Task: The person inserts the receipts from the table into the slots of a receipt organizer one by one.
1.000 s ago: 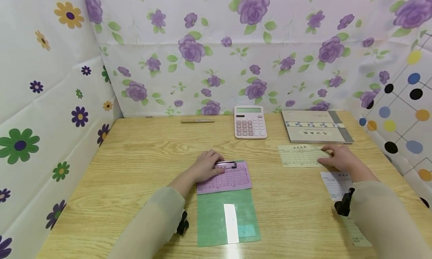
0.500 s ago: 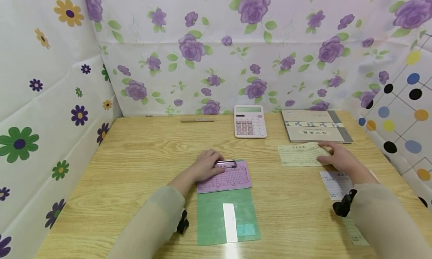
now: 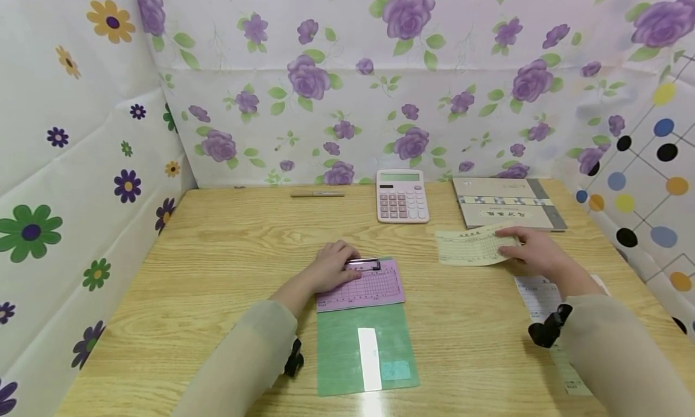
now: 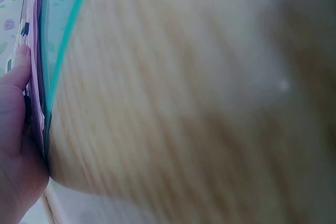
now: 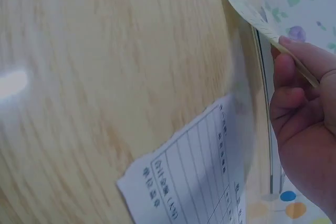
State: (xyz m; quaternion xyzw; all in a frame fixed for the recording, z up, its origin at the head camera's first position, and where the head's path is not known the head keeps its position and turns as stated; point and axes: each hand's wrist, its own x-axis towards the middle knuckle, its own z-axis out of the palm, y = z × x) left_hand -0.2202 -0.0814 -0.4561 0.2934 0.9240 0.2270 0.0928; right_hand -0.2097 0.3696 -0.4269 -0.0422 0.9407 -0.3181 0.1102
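My right hand (image 3: 534, 251) pinches the right end of a pale yellow printed slip (image 3: 469, 247) between thumb and fingers. The slip bows upward at the held end; its curved edge runs from the fingers in the right wrist view. My left hand (image 3: 331, 269) holds the top of a green translucent clipboard (image 3: 342, 350), thumb below the metal clip (image 3: 371, 264) and fingers at the top edge. Under the clip lies a pink printed slip (image 3: 380, 290) covering the board's upper part. In the left wrist view the thumb (image 4: 20, 66) lies along the clip side, while the fingers are hidden.
A white printed slip (image 3: 534, 293) and another pale yellow slip (image 3: 570, 372) lie partly beneath the right forearm. Along the back stand a pen (image 3: 317, 194), a pink calculator (image 3: 403, 197) and a grey account book (image 3: 505, 203). Patterned cloth walls border the wooden table (image 3: 228, 242).
The right hand has lifted the pale yellow slip's right end and shifted it left and slightly back. The left hand and clipboard stay put.
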